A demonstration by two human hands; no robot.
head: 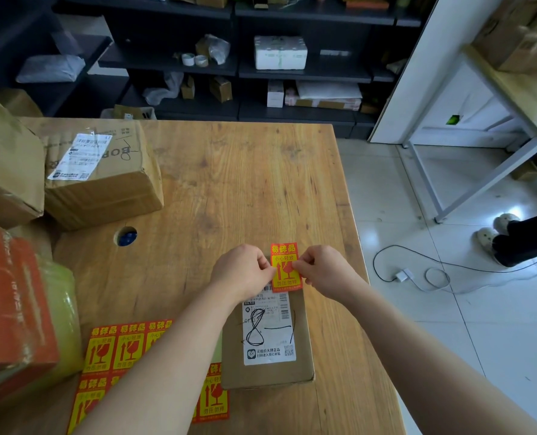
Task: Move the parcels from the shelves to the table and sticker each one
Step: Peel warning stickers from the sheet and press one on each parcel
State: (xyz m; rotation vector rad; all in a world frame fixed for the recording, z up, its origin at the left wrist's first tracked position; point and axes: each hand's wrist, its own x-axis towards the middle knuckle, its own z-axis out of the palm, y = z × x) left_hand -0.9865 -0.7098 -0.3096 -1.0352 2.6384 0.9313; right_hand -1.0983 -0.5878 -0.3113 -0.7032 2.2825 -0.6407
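A red and yellow fragile sticker (286,267) is held over the far end of a small flat brown parcel (267,372) with a white shipping label, lying on the wooden table (245,183). My left hand (243,271) pinches the sticker's left edge. My right hand (320,270) pinches its right edge. A sheet of the same stickers (116,350) lies at the table's near left, partly under my left forearm.
A large cardboard box (104,180) and other parcels (13,309) crowd the table's left side. Dark shelves (292,73) with more parcels stand behind. On the tiled floor to the right lie a cable and charger (402,274), near a person's feet (499,233).
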